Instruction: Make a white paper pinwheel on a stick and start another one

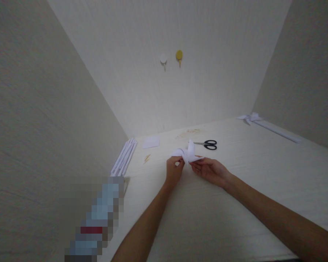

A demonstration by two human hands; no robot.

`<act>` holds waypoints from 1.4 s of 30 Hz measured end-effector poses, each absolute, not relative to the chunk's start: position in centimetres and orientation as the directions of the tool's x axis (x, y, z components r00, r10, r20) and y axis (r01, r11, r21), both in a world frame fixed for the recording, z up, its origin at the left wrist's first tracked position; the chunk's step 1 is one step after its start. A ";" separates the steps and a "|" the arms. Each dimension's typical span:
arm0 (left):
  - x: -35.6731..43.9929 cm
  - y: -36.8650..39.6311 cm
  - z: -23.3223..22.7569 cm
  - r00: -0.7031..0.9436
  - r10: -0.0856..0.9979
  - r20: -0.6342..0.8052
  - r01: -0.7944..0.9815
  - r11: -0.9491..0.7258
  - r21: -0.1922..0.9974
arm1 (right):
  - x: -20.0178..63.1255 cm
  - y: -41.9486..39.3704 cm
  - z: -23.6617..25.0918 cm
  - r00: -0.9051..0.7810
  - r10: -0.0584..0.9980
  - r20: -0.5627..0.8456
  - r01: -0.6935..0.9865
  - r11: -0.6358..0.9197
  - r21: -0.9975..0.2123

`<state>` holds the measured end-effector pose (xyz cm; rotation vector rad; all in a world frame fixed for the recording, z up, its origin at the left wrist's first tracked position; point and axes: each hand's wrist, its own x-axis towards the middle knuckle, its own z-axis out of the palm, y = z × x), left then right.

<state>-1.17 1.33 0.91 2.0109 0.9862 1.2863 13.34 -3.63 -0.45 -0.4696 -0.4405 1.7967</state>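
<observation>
A white paper pinwheel head point(190, 152) with curled blades is held up between my two hands, over the middle of the table. My left hand point(175, 169) pinches its lower left side, fingers closed on the paper. On the other side, my right hand point(209, 171) has its fingertips closed on the right blade. Just behind the pinwheel lie scissors point(210, 145) with black handles, their blades pointing left and partly hidden by the paper. No stick shows on the held pinwheel.
Rolled white paper sticks point(124, 156) lie at the left wall, near a square paper sheet point(151, 142) and small wooden bits point(147, 158). A pinwheel on a stick point(276, 131) rests at the right wall. Two hooks, white point(163, 59) and yellow point(179, 55), hang on the back wall.
</observation>
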 end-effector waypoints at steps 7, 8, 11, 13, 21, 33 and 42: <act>-1.2 1.5 0.5 0.313 0.760 0.570 0.277 -0.647 0.710 | 13.3 -3.6 -0.4 -0.213 0.975 -0.061 -0.804 -0.210 -0.556; -1.2 1.5 0.4 0.319 0.757 0.571 0.273 -0.650 0.709 | 13.3 -3.6 -0.4 -0.213 0.975 -0.064 -0.801 -0.212 -0.560; -1.2 1.5 0.4 0.315 0.750 0.582 0.279 -0.659 0.698 | 13.3 -3.6 -0.3 -0.218 0.973 -0.074 -0.793 -0.220 -0.569; -1.2 1.4 0.4 0.313 0.741 0.594 0.292 -0.671 0.682 | 13.3 -3.6 -0.2 -0.207 0.974 -0.087 -0.791 -0.219 -0.571; -1.2 1.4 0.5 0.356 0.716 0.600 0.288 -0.695 0.659 | 13.3 -3.8 0.1 -0.183 0.979 -0.095 -0.789 -0.204 -0.579; -1.1 1.4 0.5 0.330 0.754 0.569 0.257 -0.651 0.714 | 13.1 -3.9 0.3 -0.201 0.977 -0.074 -0.770 -0.204 -0.604; -1.1 0.8 1.4 0.363 0.778 0.513 0.129 -0.587 0.799 | 11.9 -3.9 0.2 -0.104 0.989 -0.109 -0.656 -0.150 -0.740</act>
